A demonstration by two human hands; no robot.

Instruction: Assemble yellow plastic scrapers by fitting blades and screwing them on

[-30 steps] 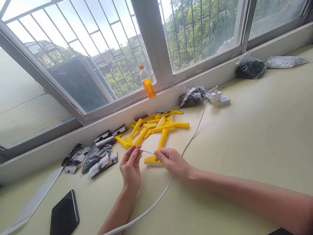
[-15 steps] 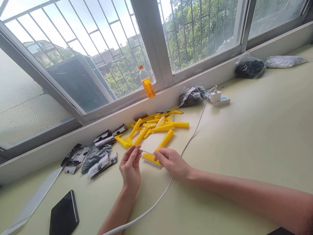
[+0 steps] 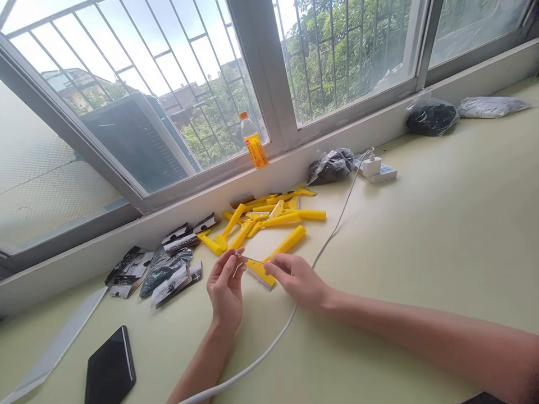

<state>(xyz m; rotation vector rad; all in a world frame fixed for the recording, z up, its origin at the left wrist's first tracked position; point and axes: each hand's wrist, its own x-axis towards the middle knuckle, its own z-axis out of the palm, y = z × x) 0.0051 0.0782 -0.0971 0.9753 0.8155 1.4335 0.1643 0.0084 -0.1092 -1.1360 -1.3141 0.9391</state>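
Note:
Between my two hands stretches a thin metal strip (image 3: 252, 258), seen nearly edge-on; its exact kind I cannot make out. The fingertips of my left hand (image 3: 227, 280) pinch its left end. My right hand (image 3: 292, 276) grips the other end between thumb and bent forefinger. Just behind the hands lies a yellow scraper (image 3: 288, 242) with a pale blade edge, its middle partly covered by my right fingers. Farther back is a loose pile of several yellow scrapers (image 3: 278, 220).
A white cable (image 3: 269, 350) crosses under my right wrist toward a charger (image 3: 371, 166). Black-and-white packaging (image 3: 177, 280) and a dark phone (image 3: 110, 367) lie left. A drink bottle (image 3: 255, 147) stands by the window; a bag of dark items (image 3: 330, 166) sits near the sill.
The nearest yellow scraper has shifted and turned slightly, its handle end now farther right. My hands keep the metal strip in almost the same place.

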